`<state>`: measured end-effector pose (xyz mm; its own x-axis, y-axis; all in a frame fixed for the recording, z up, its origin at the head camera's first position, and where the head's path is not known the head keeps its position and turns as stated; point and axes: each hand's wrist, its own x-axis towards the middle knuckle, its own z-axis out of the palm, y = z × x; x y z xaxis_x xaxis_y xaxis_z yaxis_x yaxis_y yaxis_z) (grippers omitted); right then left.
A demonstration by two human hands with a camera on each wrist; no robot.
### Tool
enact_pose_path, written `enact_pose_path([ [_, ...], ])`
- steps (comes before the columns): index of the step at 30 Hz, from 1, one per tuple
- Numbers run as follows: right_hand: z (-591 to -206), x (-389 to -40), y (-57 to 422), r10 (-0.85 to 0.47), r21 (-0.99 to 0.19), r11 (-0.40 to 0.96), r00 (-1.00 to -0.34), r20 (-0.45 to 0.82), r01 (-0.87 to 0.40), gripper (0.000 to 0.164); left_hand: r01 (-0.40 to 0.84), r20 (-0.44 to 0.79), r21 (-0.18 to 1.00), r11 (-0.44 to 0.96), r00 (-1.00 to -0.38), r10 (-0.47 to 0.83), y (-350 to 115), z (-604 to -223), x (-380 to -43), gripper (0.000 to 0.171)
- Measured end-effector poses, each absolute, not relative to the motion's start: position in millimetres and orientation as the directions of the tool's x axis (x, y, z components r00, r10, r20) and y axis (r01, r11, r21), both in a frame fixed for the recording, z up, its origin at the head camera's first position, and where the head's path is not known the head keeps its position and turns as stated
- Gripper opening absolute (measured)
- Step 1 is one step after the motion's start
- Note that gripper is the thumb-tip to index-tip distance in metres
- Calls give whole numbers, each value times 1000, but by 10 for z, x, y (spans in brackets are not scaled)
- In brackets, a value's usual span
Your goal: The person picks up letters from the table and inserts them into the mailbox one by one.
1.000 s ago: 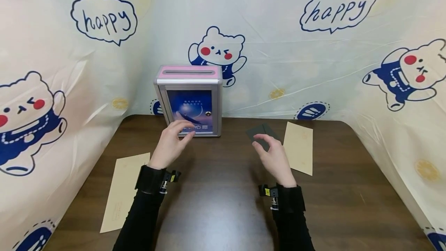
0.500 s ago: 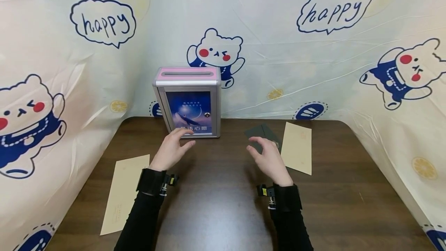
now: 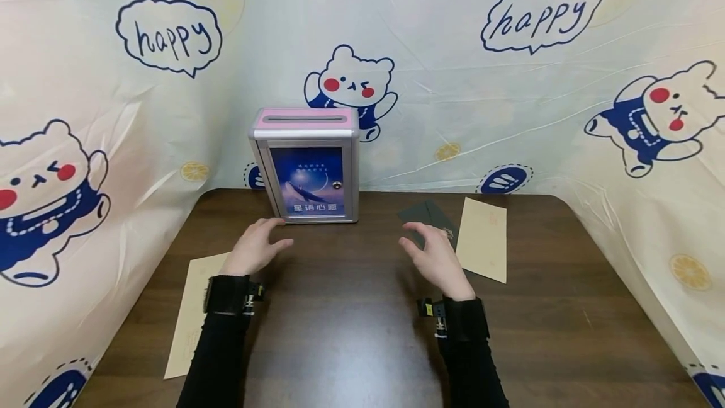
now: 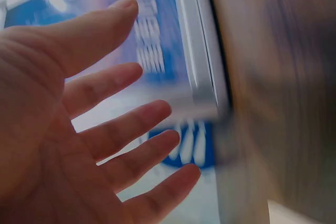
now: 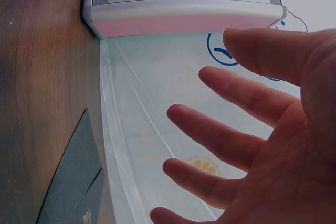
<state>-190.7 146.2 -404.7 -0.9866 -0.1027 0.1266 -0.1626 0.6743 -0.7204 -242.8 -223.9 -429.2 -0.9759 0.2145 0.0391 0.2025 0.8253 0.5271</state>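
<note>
My left hand (image 3: 253,248) hovers with spread fingers just in front of the lower left of a metal box. In the left wrist view its fingers (image 4: 126,124) hold nothing. The silver box (image 3: 352,162) has a pink slotted top and a blue picture door with a small round lock. Under my left wrist lies a tan envelope (image 3: 187,313), partly hidden by the arm. My right hand (image 3: 440,262) also holds nothing, its fingers (image 5: 226,129) apart. It is over the near part of a dark green envelope (image 3: 421,214), beside another tan envelope (image 3: 484,241).
The brown wooden table (image 3: 351,307) runs back to a printed curtain (image 3: 442,93) with bears and lemon slices. This curtain stands close behind the box and along both sides. The dark green envelope is partly tucked against the right tan one.
My left hand has moved left and a little back from the box front, uncovering the lettering on its door. The right hand has barely shifted. Box and envelopes stay in place.
</note>
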Motion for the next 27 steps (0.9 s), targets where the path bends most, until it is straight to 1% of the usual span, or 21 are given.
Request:
enact_pose_path([
  [3, -4052, -1907, 1454, -113, -716, 677, -985, 127, -170, 39, 133, 8, 503, 854, -989, 149, -2535, -4318, -2389, 61],
  [7, -4052, -1905, 1452, -120, -706, 685, -983, 136, -181, 39, 35, -59, 509, 860, -995, 76, -2933, -4350, -2322, 69],
  [14, -4042, -1896, 1446, -127, -702, 686, -981, 146, -193, 38, -62, -148, 539, 840, -989, 22, -3455, -4438, -2167, 78],
  [19, -4041, -1893, 1445, -126, -703, 685, -982, 142, -190, 38, -123, -213, 528, 840, -977, -9, -3568, -4482, -2109, 77],
  [24, -4034, -1891, 1438, -143, -702, 680, -978, 152, -209, 38, -178, -252, 468, 866, -966, -62, -3504, -4487, -2150, 73],
  [27, -4030, -1899, 1432, -149, -705, 678, -977, 149, -211, 38, -194, -272, 458, 867, -960, -71, -3451, -4498, -2176, 68],
])
